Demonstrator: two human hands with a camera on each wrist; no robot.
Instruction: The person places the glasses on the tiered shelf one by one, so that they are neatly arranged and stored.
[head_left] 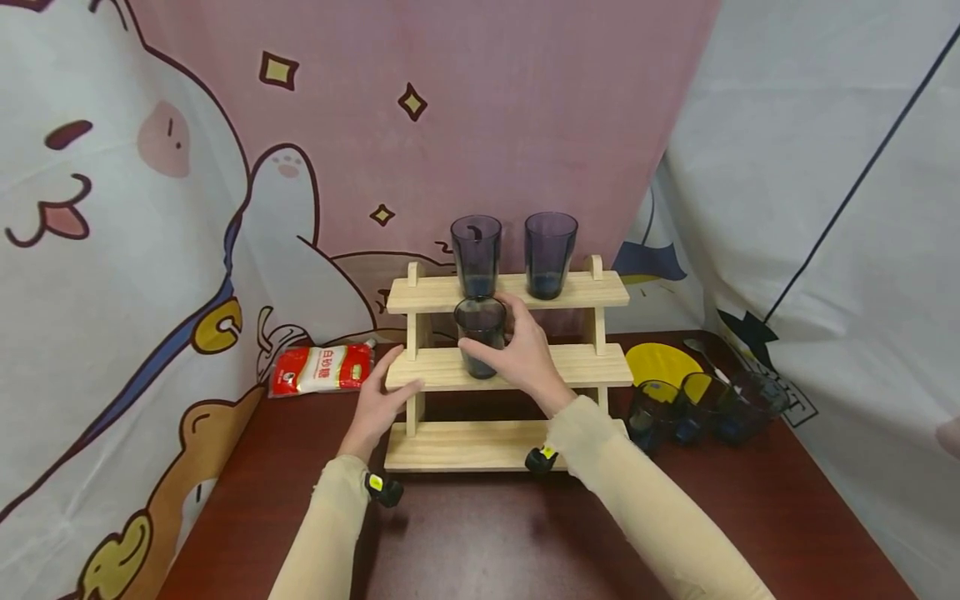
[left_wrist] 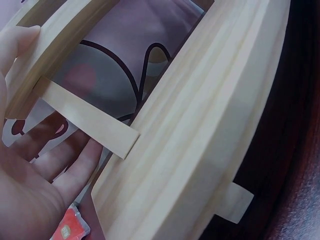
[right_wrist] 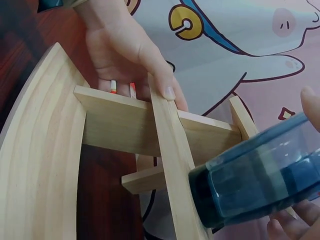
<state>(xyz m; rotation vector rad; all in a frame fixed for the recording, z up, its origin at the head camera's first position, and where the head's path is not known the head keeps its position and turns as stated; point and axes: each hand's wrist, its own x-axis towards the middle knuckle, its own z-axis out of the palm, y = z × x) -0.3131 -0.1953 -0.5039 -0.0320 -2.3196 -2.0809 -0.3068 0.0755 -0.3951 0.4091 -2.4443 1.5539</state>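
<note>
A three-tier wooden rack (head_left: 457, 447) stands on the table. My right hand (head_left: 528, 357) grips a dark tinted glass tumbler (head_left: 480, 325), thumb in front and fingers round the far side. In the right wrist view the tumbler (right_wrist: 255, 175) has its base at the middle board; whether it bears fully on the wood I cannot tell. My left hand (head_left: 372, 412) holds the left end of that middle board, thumb on top. In the left wrist view the other fingers of the left hand (left_wrist: 30, 185) lie beyond the side post (left_wrist: 90, 117).
Two purplish tumblers, a left one (head_left: 476, 250) and a right one (head_left: 551, 254), stand on the top board. Several dark glasses (head_left: 697, 417) stand right of the rack, near a yellow disc (head_left: 663, 367) and a spoon (head_left: 708, 358). A red-and-white packet (head_left: 322, 368) lies left.
</note>
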